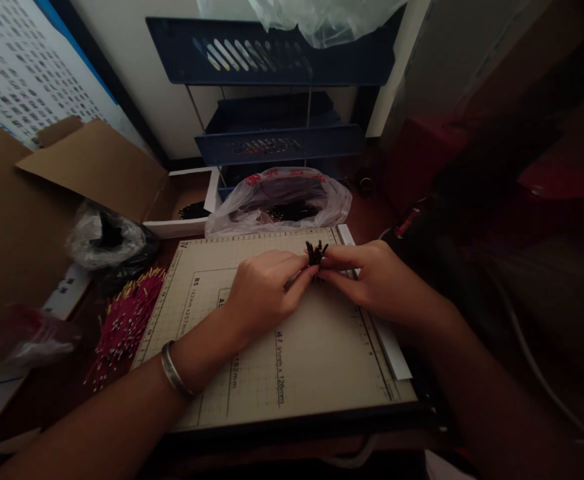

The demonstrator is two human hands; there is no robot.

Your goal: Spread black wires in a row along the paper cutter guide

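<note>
A small bundle of short black pieces (pixel 316 253) is pinched between both hands, its uneven ends sticking up above the fingertips. My left hand (pixel 267 287) closes on it from the left, with a metal bracelet (pixel 175 370) on that wrist. From the right, my right hand (pixel 372 277) grips the same bundle between thumb and fingers. Both hands are over the upper right part of a beige cutting board (pixel 317 360) printed with a grid and paper sizes. What the pieces are is too small to tell.
Left of the board lies a pile of magenta sticks (pixel 127 320). Behind it are a plastic bag of dark pieces (pixel 279 203), an open cardboard box (pixel 187 193) and a blue rack (pixel 282 143). A black bag (pixel 117 260) stands at the left, a cable (pixel 527 347) at the right.
</note>
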